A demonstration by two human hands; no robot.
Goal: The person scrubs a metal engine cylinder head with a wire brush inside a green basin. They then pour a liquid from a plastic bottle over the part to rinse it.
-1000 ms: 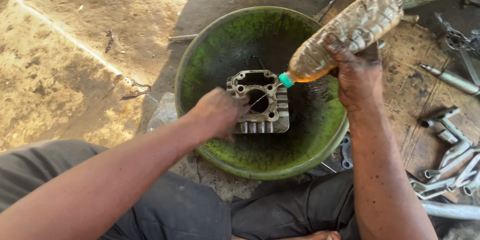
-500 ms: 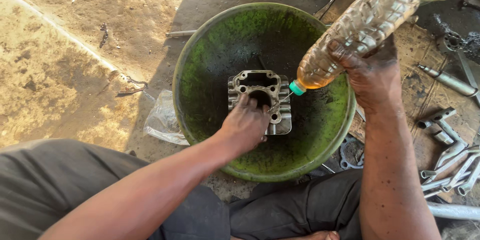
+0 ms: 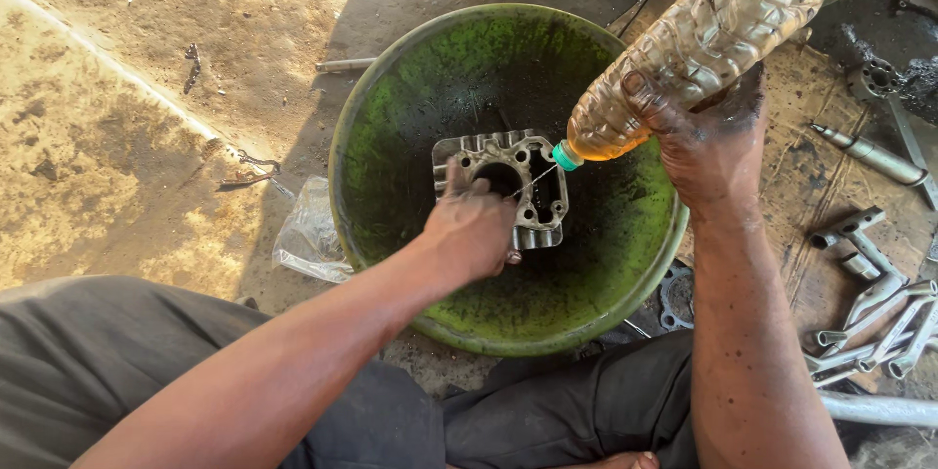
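Since half a second ago, my left hand (image 3: 474, 225) has stayed pressed on the metal engine block (image 3: 508, 186) while the plastic bottle (image 3: 694, 49) has tipped a little further, and a thin stream is now running from its green cap (image 3: 565, 154) down onto the block. I am holding the block with my left fingers spread and curled over its near edge, pressing it against the bottom of the green basin (image 3: 391, 137); they are gripping the casting rather than lying flat. My right hand (image 3: 708, 142) is wrapping tightly around the lower part of the bottle, fingers closed on its ribbed wall, keeping it tilted with the cap pointing down and to the left. Amber liquid is pooling at the neck end of the bottle. The block is lying roughly in the middle of the basin, its large round bore facing up and partly hidden by my left hand. The basin is sitting on the dirt floor between my knees, its inside dark and greasy. A crumpled clear plastic bag (image 3: 311, 234) is lying just beside its left rim. Silvery metal parts (image 3: 874, 308) are lying in a loose heap on a board to my right, well apart from the basin.
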